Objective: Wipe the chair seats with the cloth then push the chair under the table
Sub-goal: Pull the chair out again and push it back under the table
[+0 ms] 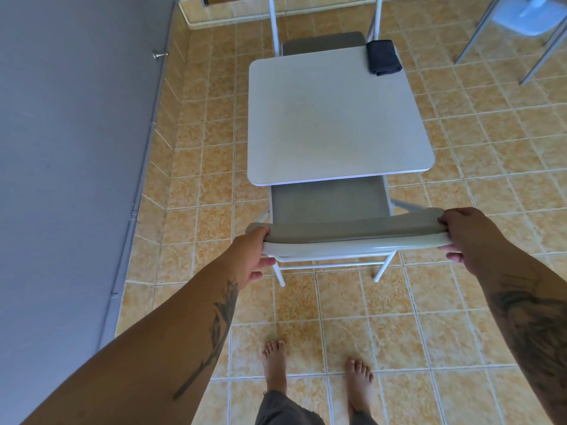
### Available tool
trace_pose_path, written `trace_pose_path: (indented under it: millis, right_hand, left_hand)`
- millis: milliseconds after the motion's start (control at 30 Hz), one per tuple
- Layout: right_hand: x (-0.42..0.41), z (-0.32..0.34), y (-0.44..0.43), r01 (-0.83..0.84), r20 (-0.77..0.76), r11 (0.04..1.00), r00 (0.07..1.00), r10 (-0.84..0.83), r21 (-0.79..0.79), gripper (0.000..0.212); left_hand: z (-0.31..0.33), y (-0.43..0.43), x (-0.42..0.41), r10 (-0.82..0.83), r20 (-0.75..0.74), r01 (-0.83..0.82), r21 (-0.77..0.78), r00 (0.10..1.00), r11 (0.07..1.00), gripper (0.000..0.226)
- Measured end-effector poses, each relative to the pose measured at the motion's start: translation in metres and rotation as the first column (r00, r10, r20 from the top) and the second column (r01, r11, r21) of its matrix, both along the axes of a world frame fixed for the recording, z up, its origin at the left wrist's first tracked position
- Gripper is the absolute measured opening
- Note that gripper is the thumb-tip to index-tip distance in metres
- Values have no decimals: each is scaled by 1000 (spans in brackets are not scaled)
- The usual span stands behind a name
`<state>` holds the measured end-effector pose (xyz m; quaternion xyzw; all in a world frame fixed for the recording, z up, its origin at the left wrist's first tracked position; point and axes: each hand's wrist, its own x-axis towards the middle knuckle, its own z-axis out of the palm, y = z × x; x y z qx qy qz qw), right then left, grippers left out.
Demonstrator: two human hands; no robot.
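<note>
Hands grasp the near chair (328, 204) by its backrest: left hand (250, 253) wrapped around the left end, right hand (466, 237) around the right end, both grips closed on it. Beyond the grips, the grey seat lies partly under the white bench (334, 118). The dark folded cloth (383, 57) rests on the bench's far right corner, well apart from either grip, with a second chair (322, 42) tucked in just behind it.
</note>
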<state>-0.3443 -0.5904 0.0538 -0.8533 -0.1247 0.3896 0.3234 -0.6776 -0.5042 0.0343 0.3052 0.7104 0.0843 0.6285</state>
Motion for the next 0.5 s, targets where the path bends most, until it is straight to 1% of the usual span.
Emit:
trace_pose_path:
  millis: [167, 333, 367, 400, 433, 500]
  right_hand:
    - [3, 3, -1, -64, -35, 997, 997, 62, -33, 31]
    - [4, -1, -1, -54, -60, 998, 997, 51, -35, 33]
    - [5, -3, 0, -43, -61, 998, 997, 41, -40, 35]
    - [5, -5, 1, -38, -46, 998, 998, 36, -43, 36]
    - [6, -7, 1, -40, 1, 998, 999, 40, -50, 39]
    - [8, -11, 0, -90, 173, 993, 980, 102, -76, 47]
  left_hand:
    - [-6, -3, 3, 84, -29, -83, 33, 996, 996, 61]
    - [-8, -4, 10, 197, -34, -194, 61, 980, 979, 55]
    - [-7, -5, 12, 218, -40, -213, 99, 975, 972, 58]
    - [-7, -5, 15, 217, -67, -203, 175, 974, 963, 62]
    - [-5, -4, 16, 186, -119, -147, 279, 975, 949, 65]
    - [-1, -3, 17, 63, -231, 53, 462, 971, 885, 62]
